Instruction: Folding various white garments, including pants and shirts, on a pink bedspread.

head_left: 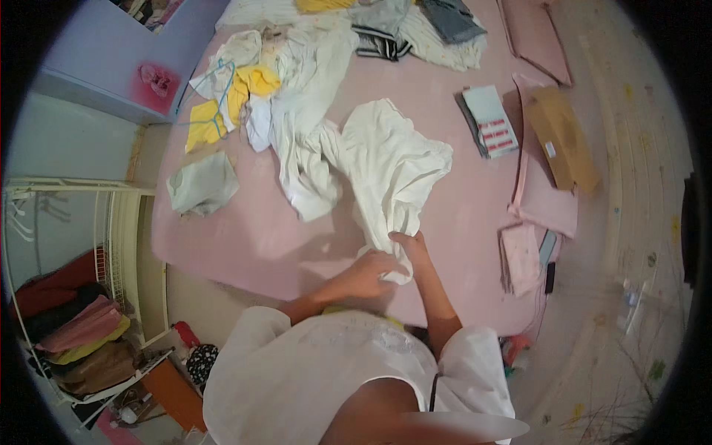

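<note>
A white garment (393, 159) lies spread and wrinkled on the pink bed, its narrow near end gathered between my hands at the bed's front edge. My right hand (412, 243) pinches the cloth from the right, thumb on top. Just nearer and to the left, my left hand (369, 271) is closed on the same garment, its fingertips partly hidden in the folds. A small flap of cloth hangs below the fingers. Touching the garment on the left is a long heap of white clothing (304, 152).
Farther left lie yellow cloth (206, 124), a blue hanger (222, 93) and a folded pale garment (202, 184). On the right are a folded grey-white item (489, 122), a brown cardboard piece (560, 141), pink pillows (545, 196) and folded pink cloth (521, 256). A clothes rack (111, 245) stands left.
</note>
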A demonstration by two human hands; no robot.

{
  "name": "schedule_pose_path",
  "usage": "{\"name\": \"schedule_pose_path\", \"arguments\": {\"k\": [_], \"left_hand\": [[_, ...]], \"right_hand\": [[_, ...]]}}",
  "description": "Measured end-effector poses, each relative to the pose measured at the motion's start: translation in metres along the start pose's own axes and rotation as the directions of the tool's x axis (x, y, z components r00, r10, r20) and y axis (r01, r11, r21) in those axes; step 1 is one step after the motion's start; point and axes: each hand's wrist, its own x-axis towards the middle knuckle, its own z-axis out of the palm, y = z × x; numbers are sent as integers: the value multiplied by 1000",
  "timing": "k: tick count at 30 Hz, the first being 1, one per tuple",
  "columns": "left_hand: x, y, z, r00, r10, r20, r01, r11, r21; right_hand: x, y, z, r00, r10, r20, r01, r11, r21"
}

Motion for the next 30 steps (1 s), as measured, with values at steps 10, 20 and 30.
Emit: {"name": "schedule_pose_path", "arguments": {"k": [10,20,30], "left_hand": [[7,-89,48,598,-797,78,-224,-261,-939],[-115,-181,256,827,-561,-40,333,546,-769],[-40,-26,80,621,-717,-318,341,612,-714]], "right_hand": [[-177,81,-37,983,164,78,-105,865,-491],[-235,195,-202,913,268,-307,-403,475,-783],[-65,116,-186,791,-365,-491,-60,752,-656]]}}
